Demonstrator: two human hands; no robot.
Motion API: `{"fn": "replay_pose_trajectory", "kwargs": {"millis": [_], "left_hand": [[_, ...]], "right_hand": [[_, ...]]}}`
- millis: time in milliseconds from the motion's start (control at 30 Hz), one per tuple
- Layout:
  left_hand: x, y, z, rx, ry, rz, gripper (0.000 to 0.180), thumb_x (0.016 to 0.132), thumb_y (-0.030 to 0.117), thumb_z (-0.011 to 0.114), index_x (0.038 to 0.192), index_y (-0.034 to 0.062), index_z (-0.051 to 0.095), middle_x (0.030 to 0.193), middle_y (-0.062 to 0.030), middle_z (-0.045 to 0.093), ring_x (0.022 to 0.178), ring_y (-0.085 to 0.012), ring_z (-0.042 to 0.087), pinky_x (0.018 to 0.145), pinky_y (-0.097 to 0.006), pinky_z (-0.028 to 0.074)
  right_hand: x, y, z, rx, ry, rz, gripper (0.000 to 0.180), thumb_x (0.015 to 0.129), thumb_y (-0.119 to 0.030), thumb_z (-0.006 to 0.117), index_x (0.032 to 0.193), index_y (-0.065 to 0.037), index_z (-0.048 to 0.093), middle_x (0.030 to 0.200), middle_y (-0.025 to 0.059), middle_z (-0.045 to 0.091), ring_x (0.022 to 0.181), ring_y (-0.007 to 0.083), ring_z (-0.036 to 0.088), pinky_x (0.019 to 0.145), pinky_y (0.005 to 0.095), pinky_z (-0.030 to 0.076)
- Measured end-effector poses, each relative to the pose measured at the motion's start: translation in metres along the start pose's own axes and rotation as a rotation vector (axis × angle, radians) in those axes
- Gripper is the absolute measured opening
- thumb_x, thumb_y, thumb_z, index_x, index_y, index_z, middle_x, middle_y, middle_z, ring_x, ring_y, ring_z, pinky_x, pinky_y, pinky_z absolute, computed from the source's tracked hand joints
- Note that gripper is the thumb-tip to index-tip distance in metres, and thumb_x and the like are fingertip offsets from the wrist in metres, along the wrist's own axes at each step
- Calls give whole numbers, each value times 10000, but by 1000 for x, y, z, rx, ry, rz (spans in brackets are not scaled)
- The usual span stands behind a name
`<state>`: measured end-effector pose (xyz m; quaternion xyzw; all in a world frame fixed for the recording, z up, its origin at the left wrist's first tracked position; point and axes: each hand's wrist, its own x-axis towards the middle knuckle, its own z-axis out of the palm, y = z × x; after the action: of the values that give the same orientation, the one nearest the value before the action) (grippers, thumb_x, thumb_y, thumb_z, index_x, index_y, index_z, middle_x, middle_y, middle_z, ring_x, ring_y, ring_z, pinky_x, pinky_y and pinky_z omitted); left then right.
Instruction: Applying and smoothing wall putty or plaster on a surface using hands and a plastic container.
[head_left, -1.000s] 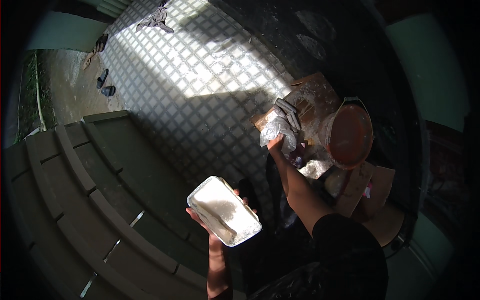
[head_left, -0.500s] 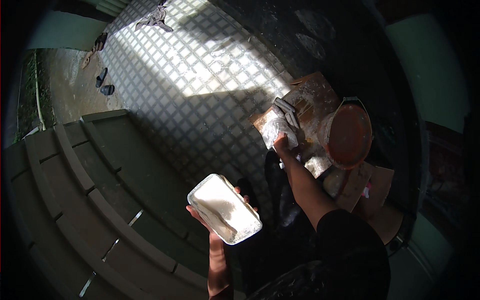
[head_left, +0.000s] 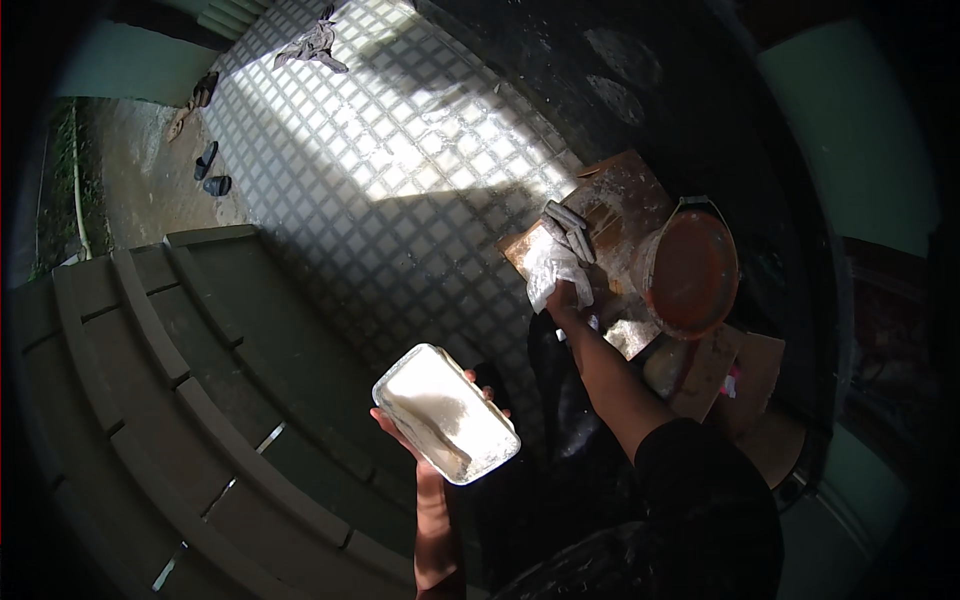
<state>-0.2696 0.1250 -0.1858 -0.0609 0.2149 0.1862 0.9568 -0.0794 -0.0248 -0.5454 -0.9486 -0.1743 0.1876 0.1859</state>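
A rectangular white plastic tub (head_left: 492, 464) rests in my left hand (head_left: 404, 438), which grips it from beneath with the thumb on one side and fingertips along the other. Pale, creamy material lies inside, partly in bright sun and partly in shadow. Farther right, my right hand (head_left: 563, 298) reaches down to a crumpled white plastic bag (head_left: 556, 270) and is closed on its near end; some fingers are hidden. Just beyond the bag, several short grey rolls (head_left: 568, 222) lie on a stained sheet of cardboard (head_left: 625, 190).
An orange-brown bucket (head_left: 692, 275) with a wire handle stands right of the cardboard. Near it are cardboard boxes (head_left: 755, 375). Brown steps or benches (head_left: 150, 370) fill the left. A grey cloth (head_left: 312, 46) lies on the tiled floor (head_left: 400, 150), with dark sandals (head_left: 211, 172) beyond the tiles.
My right hand has drawn slightly toward me, and the bag's near end has shifted with it. The tub stays held in my left hand, almost unmoved.
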Motion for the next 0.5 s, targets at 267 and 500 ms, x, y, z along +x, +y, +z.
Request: {"fn": "replay_pose_trajectory", "kwargs": {"millis": [267,500], "left_hand": [[-5,-2,10,-158,-27,-24,985,651,785,520,1378,156,305,1296,-206,436,1117,-422,471,928,-641,348],[-13,-3,1,-145,-59,-34,976,661,770,530,1382,153,301,1304,-209,429,1126,-430,463,933,-650,335]], "right_hand": [[32,56,30,-72,-85,-83,236,801,-181,501,952,-27,595,992,233,590,970,373,561,797,449,435],[57,42,14,259,-83,52,473,770,-267,630,1147,-2,527,1145,211,555,1074,354,532,924,398,422]]}}
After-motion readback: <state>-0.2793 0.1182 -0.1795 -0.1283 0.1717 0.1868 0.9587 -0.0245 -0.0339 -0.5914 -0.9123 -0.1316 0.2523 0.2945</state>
